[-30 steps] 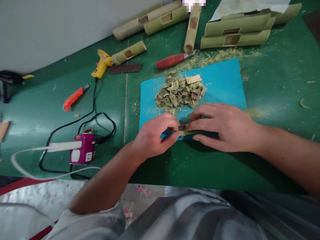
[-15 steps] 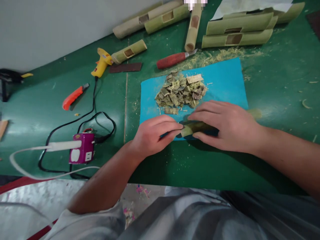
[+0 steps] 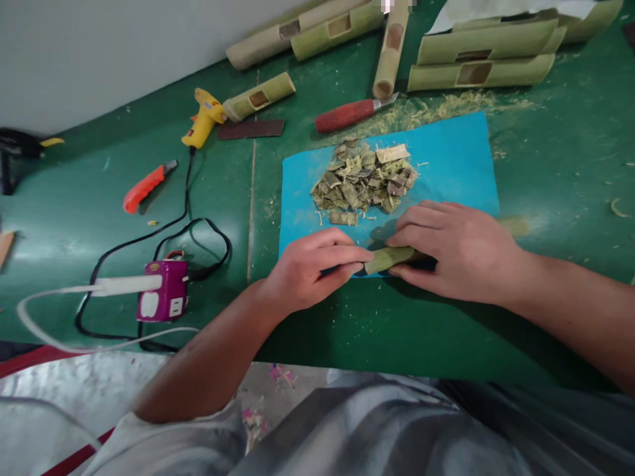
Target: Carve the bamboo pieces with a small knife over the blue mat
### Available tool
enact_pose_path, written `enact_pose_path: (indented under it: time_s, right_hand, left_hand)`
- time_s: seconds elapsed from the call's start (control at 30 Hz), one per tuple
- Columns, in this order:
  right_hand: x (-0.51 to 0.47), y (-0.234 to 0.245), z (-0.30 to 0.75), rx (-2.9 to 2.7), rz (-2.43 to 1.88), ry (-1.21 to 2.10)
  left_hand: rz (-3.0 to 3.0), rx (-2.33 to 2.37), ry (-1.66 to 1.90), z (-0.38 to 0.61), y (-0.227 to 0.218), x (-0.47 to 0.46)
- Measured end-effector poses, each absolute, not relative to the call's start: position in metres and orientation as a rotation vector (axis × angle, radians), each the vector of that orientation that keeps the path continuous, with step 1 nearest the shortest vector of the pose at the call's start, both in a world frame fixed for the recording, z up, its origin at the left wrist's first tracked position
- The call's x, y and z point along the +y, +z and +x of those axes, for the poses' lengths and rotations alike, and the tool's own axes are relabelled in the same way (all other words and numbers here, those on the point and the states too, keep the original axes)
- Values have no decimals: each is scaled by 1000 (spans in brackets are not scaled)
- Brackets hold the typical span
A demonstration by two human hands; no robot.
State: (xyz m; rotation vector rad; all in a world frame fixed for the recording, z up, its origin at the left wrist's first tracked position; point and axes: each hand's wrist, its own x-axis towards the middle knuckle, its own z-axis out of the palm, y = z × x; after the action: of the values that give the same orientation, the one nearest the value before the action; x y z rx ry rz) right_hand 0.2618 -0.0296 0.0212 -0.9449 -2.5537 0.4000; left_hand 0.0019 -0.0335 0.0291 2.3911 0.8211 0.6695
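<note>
The right hand point(image 3: 459, 248) is curled around the bamboo piece point(image 3: 385, 260), over the near edge of the blue sheet point(image 3: 456, 155). The left hand point(image 3: 305, 271), fingers close together, is at its left end; whether it grips, one cannot tell.

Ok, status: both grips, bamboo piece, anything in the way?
Right grip around bamboo piece. Left grip at its left end. Chip pile on blue sheet beyond, seemingly not in the way.
</note>
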Motion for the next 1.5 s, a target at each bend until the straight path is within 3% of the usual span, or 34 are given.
enact_pose_path:
  time_s: [0.53,1.5]
  right_hand:
    - [-24,22,262,-2580,-938,511]
    - [-20,23,263,-2579,-954,546]
  left_hand:
    - [2613,741,551,0,29,-31]
    - [2732,714,691,7,23,-33]
